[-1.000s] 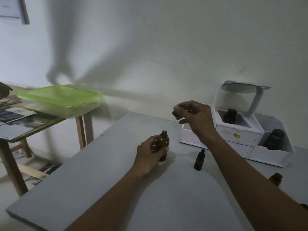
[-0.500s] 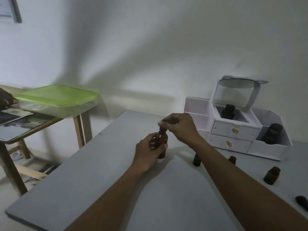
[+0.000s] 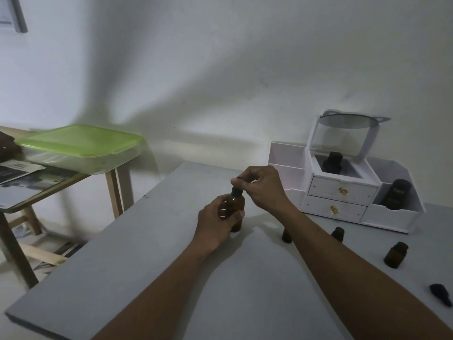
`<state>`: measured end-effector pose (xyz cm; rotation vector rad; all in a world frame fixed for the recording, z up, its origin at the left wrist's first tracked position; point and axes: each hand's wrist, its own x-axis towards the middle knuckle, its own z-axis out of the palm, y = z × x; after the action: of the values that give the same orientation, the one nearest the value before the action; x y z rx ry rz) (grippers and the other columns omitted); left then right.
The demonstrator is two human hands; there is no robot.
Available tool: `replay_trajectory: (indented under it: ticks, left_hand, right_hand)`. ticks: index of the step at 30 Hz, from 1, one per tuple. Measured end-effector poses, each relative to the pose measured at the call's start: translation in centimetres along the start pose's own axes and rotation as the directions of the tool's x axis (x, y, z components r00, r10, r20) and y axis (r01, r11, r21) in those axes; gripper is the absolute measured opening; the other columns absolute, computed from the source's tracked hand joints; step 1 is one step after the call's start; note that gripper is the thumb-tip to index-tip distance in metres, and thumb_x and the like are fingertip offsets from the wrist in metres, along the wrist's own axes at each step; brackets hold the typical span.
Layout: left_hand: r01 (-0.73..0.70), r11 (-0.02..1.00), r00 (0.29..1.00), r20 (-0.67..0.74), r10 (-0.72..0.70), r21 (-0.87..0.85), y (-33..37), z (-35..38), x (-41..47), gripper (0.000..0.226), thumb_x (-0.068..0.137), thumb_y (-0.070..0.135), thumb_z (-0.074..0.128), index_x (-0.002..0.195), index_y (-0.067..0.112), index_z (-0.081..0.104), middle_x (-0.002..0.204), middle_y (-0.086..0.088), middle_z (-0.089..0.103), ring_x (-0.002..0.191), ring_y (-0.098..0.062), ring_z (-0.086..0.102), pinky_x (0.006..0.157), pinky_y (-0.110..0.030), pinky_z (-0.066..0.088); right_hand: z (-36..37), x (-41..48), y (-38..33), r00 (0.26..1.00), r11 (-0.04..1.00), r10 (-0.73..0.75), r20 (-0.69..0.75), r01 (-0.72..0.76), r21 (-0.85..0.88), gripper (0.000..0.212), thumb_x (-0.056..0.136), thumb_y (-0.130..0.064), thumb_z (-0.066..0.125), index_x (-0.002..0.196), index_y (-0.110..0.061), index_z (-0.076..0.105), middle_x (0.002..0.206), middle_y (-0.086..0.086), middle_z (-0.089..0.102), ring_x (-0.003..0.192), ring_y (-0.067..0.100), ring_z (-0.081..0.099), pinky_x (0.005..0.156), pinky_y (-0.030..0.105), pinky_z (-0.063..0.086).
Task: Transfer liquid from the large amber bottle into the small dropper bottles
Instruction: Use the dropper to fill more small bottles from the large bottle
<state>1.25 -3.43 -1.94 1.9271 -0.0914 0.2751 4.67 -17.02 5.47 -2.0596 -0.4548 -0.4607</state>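
The left hand grips the amber bottle, upright on the surface; the right hand pinches its dropper cap. Drawing liquid, I'd guess, though it's dim. Next, lift it straight out toward the small bottles at right.

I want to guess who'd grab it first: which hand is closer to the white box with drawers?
Right. The right hand pinches the cap on the amber bottle, just left of the white drawer box; the left hand grips the bottle's body, farther left.
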Motion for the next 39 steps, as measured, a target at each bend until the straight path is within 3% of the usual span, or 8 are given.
replay_trajectory:
  ticks: [5, 13, 19, 22, 28, 31, 36, 39]
  left_hand:
    - [0.008, 1.000, 1.000, 0.016, -0.009, 0.025, 0.1, -0.1, 0.1, 0.057, 0.082, 0.039, 0.073, 0.132, 0.023, 0.053, 0.128, 0.001, 0.062, 0.109, -0.017, 0.062, 0.095, -0.028, 0.046]
    - [0.045, 0.996, 0.999, -0.012, -0.045, 0.073, 0.8, -0.7, -0.6, 0.092, 0.074, 0.043, 0.078, 0.150, 0.025, 0.029, 0.146, 0.000, 0.047, 0.130, -0.023, 0.048, 0.108, -0.041, 0.039]
    - [-0.007, 0.999, 0.951, -0.308, -0.008, -0.046, 2.4, -1.0, -4.4, 0.050, 0.077, 0.027, 0.079, 0.119, 0.030, 0.053, 0.108, 0.014, 0.059, 0.104, -0.007, 0.056, 0.086, -0.022, 0.042]
    - [-0.009, 0.998, 0.981, -0.194, -0.002, -0.058, 3.4, 0.5, -6.1, 0.025, 0.078, 0.026, 0.078, 0.097, 0.030, 0.062, 0.087, 0.019, 0.064, 0.086, 0.003, 0.060, 0.069, -0.011, 0.040]
    - [0.015, 0.997, 0.995, 0.102, -0.006, -0.082, 5.8, 6.2, -7.6, 0.013, 0.080, 0.021, 0.077, 0.090, 0.023, 0.070, 0.084, 0.012, 0.069, 0.080, 0.000, 0.064, 0.072, -0.012, 0.049]
    - [-0.009, 0.998, 0.981, 0.194, 0.022, -0.063, 6.8, 9.4, -7.9, 0.020, 0.080, 0.025, 0.076, 0.099, 0.024, 0.069, 0.090, 0.013, 0.069, 0.083, 0.002, 0.063, 0.078, -0.013, 0.049]
    - [0.037, 0.994, 0.970, 0.243, -0.011, -0.101, 7.6, 14.3, -7.4, 0.055, 0.077, 0.025, 0.080, 0.127, 0.020, 0.058, 0.117, 0.009, 0.061, 0.102, -0.008, 0.060, 0.089, -0.020, 0.046]
    - [0.054, 0.990, 0.975, 0.220, -0.025, -0.127, 7.7, 16.4, -6.7, 0.069, 0.075, 0.023, 0.082, 0.136, 0.015, 0.051, 0.129, 0.000, 0.059, 0.111, -0.014, 0.058, 0.100, -0.031, 0.047]
  right_hand:
    - [-0.2, -0.2, -0.2, 1.000, 1.000, -0.004, 0.010, 0.004, 0.015, 0.011, 0.086, -0.017, 0.078, 0.082, -0.007, 0.078, 0.072, 0.001, 0.077, 0.069, 0.011, 0.074, 0.073, 0.018, 0.055]
    - [-3.5, 0.6, -3.8, 0.990, 0.990, -0.059, -0.125, 0.073, 0.118, 0.015, 0.087, -0.025, 0.077, 0.094, -0.011, 0.078, 0.078, -0.004, 0.078, 0.075, 0.003, 0.074, 0.073, 0.005, 0.049]
    - [-8.8, 0.3, -6.0, 0.972, 0.962, -0.066, -0.227, 0.122, 0.245, 0.007, 0.089, -0.022, 0.075, 0.091, -0.016, 0.077, 0.079, 0.000, 0.079, 0.080, 0.013, 0.076, 0.084, 0.035, 0.059]
    - [-11.9, -0.6, -6.0, 0.961, 0.965, -0.075, -0.267, 0.137, 0.222, 0.005, 0.089, -0.019, 0.075, 0.090, -0.014, 0.077, 0.078, 0.001, 0.079, 0.077, 0.015, 0.077, 0.077, 0.029, 0.058]
    - [-17.2, -4.0, -4.0, 0.945, 0.990, -0.028, -0.327, 0.072, 0.122, 0.006, 0.089, -0.018, 0.075, 0.090, -0.012, 0.076, 0.079, 0.003, 0.077, 0.066, 0.008, 0.074, 0.065, 0.020, 0.058]
    - [-18.8, -5.7, -2.2, 0.948, 0.998, 0.001, -0.319, 0.018, 0.058, 0.008, 0.089, -0.020, 0.075, 0.093, -0.013, 0.076, 0.083, 0.003, 0.078, 0.073, 0.012, 0.076, 0.077, 0.033, 0.063]
    - [-20.8, -8.1, 0.4, 0.928, 0.993, 0.030, -0.372, -0.071, -0.097, 0.014, 0.089, -0.023, 0.075, 0.099, -0.013, 0.077, 0.081, -0.006, 0.075, 0.067, -0.009, 0.068, 0.073, 0.010, 0.055]
    - [-21.3, -8.8, 2.0, 0.918, 0.986, 0.062, -0.391, -0.116, -0.116, 0.019, 0.089, -0.025, 0.075, 0.100, -0.010, 0.078, 0.087, 0.000, 0.078, 0.077, 0.005, 0.074, 0.081, 0.023, 0.059]
